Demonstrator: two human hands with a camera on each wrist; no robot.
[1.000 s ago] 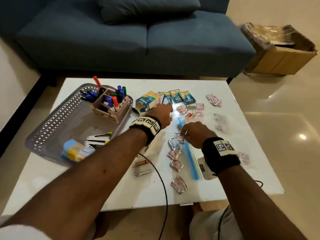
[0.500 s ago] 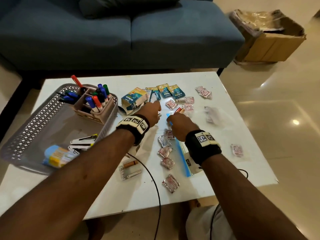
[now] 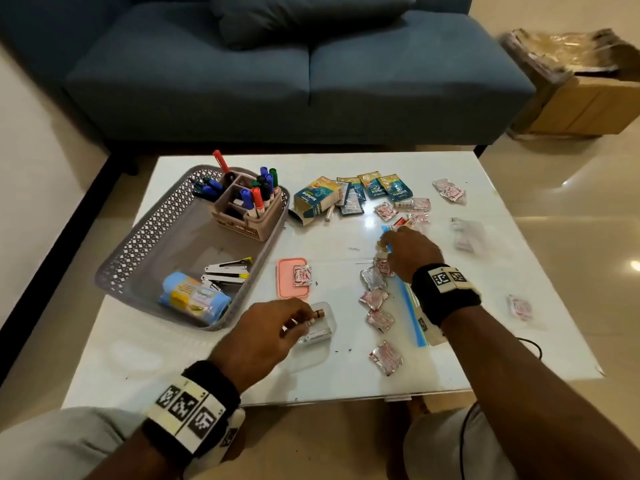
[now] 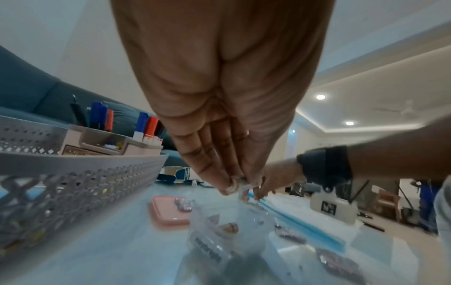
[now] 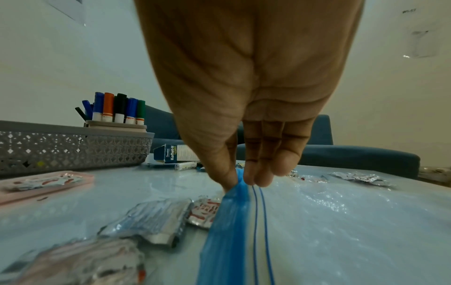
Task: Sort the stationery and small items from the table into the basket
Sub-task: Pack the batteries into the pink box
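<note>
The left hand [image 3: 263, 332] hovered over a small clear box [image 3: 317, 332] near the front edge of the table [image 3: 207, 368], fingertips pinched together on a small round piece [image 4: 233, 186]; what the piece was could not be told. The grip was probably a pick from, or a drop into, the box. The pink lid [image 3: 289, 277] lay just behind the box with one foil packet [image 3: 302, 275] on it, presumably set aside to leave the box open.

The right hand [image 3: 408, 252] pinched the blue strip of a clear zip bag [image 5: 234, 194] between thumb and fingers, likely to steady or lift the bag's mouth. More foil packets [image 3: 374, 299] lay loose beside that strip.

The basket [image 3: 145, 244] stood at the table's left, already containing a marker holder [image 3: 247, 209], staplers [image 3: 227, 271] and a blue roll [image 3: 194, 297]. A carton [image 3: 315, 199] and sachets [image 3: 384, 188] were not yet sorted.
</note>
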